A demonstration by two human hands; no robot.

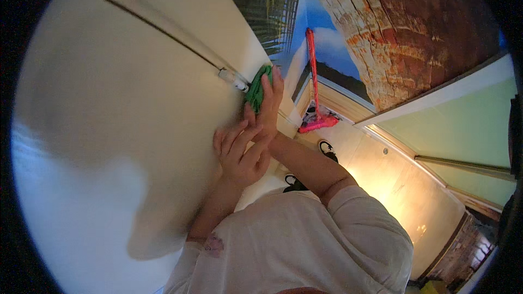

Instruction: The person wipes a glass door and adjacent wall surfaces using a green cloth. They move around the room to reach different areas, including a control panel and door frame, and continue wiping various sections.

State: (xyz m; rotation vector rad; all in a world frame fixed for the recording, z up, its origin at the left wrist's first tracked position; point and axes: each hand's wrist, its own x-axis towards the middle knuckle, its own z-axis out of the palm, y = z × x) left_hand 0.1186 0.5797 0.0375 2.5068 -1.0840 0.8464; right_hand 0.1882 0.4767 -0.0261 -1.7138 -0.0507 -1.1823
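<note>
Upper right of centre, my right hand [267,102] holds a bunched green cloth [255,90] against a pale, smooth upright panel [122,90]. Beside the cloth is a small whitish cylindrical fitting [233,80], and a thin dark cord or rod [143,20] runs from it to the upper left. Just below, my left hand [241,157] has its fingers apart and holds nothing visible. It overlaps my right wrist in the view; whether it touches the wrist or the panel I cannot tell.
A pink broom [318,124] leans in the corner, its red handle [312,61] upright. Behind it is a palm-tree wall mural [392,28]. Pale green panels [449,118] line the right side. My dark shoes [327,149] stand on the light floor [384,188].
</note>
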